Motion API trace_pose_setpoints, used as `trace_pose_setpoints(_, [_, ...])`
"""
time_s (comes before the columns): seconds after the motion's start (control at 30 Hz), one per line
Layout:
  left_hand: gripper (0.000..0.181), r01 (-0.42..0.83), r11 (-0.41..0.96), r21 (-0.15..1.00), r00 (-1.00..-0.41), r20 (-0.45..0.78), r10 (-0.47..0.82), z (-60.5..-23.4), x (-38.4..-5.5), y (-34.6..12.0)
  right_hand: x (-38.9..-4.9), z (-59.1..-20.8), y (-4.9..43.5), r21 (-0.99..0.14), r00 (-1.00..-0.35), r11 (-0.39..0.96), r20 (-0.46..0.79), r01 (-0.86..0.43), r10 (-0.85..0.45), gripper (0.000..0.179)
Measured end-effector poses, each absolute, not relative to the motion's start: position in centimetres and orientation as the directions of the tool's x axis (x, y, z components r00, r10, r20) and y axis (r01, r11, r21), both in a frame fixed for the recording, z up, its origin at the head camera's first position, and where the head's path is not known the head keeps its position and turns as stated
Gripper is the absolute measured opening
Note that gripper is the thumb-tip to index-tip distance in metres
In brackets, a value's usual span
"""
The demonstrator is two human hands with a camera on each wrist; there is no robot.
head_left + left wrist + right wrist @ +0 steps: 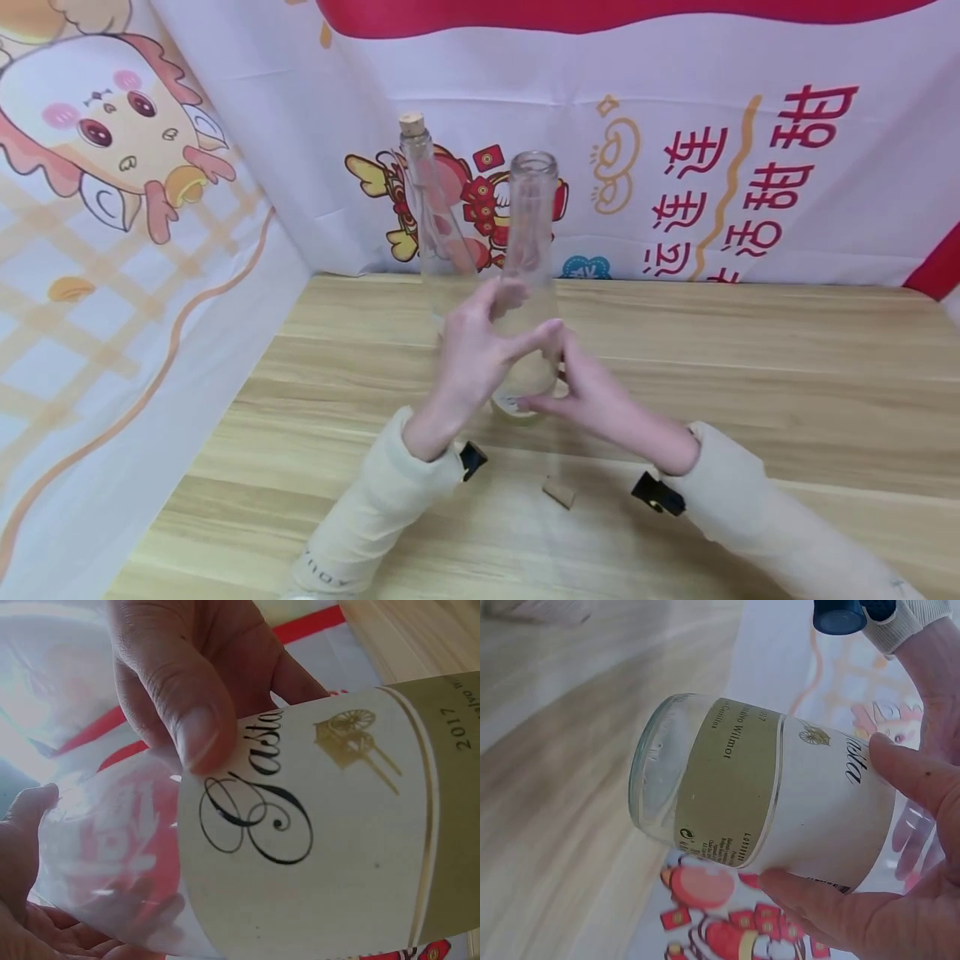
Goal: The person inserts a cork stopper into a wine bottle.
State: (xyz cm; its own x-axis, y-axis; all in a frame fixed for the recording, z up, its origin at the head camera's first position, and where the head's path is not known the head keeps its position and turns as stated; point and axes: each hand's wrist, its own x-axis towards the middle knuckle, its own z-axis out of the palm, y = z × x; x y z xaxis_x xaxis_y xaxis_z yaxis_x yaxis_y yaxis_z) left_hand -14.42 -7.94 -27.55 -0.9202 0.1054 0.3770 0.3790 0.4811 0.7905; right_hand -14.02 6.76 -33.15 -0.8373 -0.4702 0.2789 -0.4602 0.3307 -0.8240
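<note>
A clear glass wine bottle, uncorked, stands roughly upright between my two hands. My left hand grips its upper body, and the right hand holds it lower, with the thumb close to the base. Whether that base touches the table cannot be told. A white and olive label with black script wraps the body in the right wrist view; the left wrist view shows a thumb pressing this label. Behind and to the left is a second clear bottle, with a cork in its mouth.
On the wood-grain table, a small brown cork-like piece lies between my forearms. A printed cloth hangs behind the table, and another patterned cloth runs along the left side.
</note>
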Motion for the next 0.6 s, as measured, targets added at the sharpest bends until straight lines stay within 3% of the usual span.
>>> trace_pose_setpoints(0.23, [0.049, 0.422, 0.415, 0.806, -0.906, 0.39, 0.164, -27.6, -15.3, -5.0, -14.1, -32.9, 10.0, -0.814, -0.862, 0.38, 0.263, -0.439, -0.433, 0.066])
trace_pose_setpoints(0.6, [0.049, 0.455, 0.409, 0.791, -0.89, 0.39, 0.236, -28.0, -16.6, -1.6, -14.3, -32.6, 13.4, -0.81, -0.892, 0.426, 0.246, -0.404, -0.378, 0.055])
